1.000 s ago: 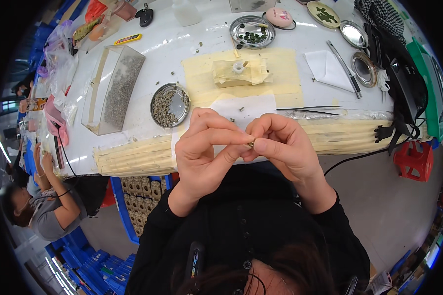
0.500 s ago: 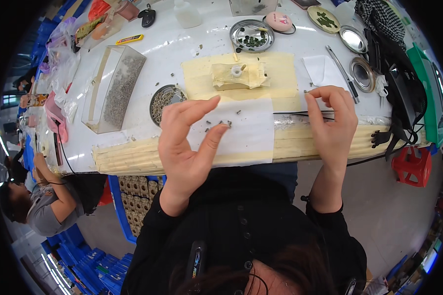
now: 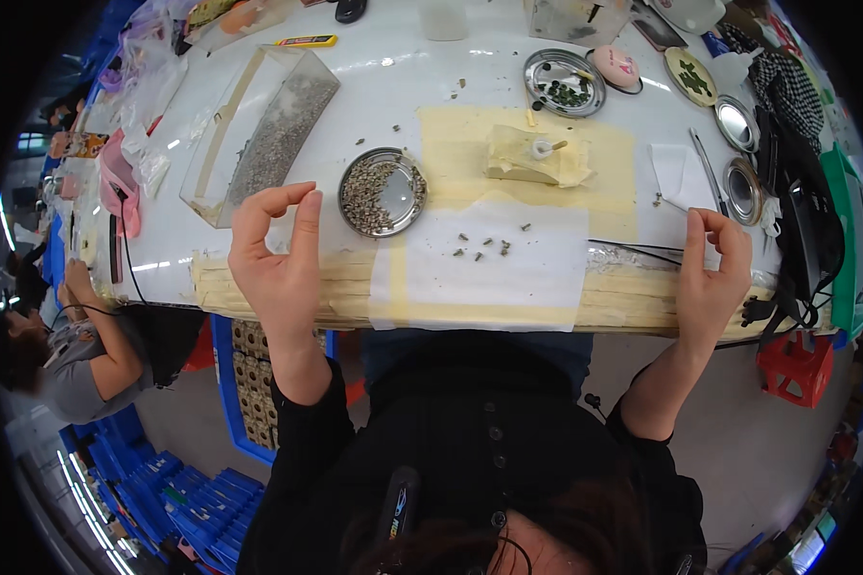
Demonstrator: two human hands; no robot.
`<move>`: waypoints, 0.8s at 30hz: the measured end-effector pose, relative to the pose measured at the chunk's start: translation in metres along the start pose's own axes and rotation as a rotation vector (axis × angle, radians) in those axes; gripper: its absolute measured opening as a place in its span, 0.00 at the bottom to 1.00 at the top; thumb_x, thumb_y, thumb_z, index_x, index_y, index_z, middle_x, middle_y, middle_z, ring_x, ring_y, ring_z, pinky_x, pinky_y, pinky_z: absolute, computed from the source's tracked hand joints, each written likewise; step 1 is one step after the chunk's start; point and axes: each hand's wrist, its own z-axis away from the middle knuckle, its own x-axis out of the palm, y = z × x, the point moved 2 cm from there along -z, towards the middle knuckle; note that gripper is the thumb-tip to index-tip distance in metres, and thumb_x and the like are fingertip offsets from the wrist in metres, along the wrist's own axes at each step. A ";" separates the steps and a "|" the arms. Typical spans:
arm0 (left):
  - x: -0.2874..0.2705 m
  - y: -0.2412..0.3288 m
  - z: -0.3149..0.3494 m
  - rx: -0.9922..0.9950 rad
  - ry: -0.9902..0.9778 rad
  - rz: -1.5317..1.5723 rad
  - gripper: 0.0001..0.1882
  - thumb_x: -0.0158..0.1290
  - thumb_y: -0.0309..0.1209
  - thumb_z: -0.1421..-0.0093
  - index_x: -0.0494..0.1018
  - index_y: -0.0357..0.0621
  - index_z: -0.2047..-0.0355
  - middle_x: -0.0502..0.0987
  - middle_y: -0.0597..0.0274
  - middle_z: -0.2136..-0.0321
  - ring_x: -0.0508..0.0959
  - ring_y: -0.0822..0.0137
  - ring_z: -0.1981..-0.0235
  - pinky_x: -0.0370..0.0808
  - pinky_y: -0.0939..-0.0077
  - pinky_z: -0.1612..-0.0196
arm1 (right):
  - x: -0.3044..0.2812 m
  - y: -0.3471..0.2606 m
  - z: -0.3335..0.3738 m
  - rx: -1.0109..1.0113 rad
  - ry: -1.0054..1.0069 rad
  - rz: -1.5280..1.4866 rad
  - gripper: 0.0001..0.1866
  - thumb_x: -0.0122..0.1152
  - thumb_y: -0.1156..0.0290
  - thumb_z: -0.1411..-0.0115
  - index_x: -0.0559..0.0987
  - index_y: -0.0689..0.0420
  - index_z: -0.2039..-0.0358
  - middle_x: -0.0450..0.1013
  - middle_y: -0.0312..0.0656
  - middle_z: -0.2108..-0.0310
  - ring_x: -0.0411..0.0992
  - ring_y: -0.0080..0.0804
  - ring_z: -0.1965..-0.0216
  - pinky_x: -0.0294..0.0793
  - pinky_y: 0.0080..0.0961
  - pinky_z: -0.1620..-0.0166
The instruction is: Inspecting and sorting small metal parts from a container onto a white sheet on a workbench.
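Observation:
My left hand [image 3: 278, 259] hovers over the front edge of the white table [image 3: 374, 86], its fingers apart and nothing in it, just left of a round metal dish [image 3: 382, 192] of small grey parts. My right hand [image 3: 714, 278] is at the table's right front edge with thumb and fingers curled apart. It is close to a tiny part [image 3: 660, 200] and a pair of tweezers [image 3: 708, 172]. Between my hands lies a white paper sheet [image 3: 508, 278] with several small dark parts [image 3: 484, 247] scattered on it.
A taped yellow block with a white peg [image 3: 537, 158] sits behind the paper. A long clear tray of grey parts [image 3: 268, 129] lies at the left. Round tins [image 3: 564, 88] [image 3: 743, 190] stand at the right rear. Another person [image 3: 77, 355] sits at the left. A red stool [image 3: 796, 369] stands below right.
My hands were together in front of me a second ago and have spread wide apart. The left has moved off the paper to the left, the right farther right and lower.

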 end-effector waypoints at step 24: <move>0.030 0.007 -0.017 0.308 -0.337 -0.207 0.05 0.61 0.23 0.51 0.76 0.41 0.73 0.71 0.62 0.75 0.69 0.60 0.71 0.67 0.68 0.68 | 0.009 0.004 0.007 0.106 0.010 -0.100 0.07 0.61 0.73 0.40 0.78 0.65 0.68 0.74 0.38 0.73 0.69 0.22 0.72 0.70 0.19 0.63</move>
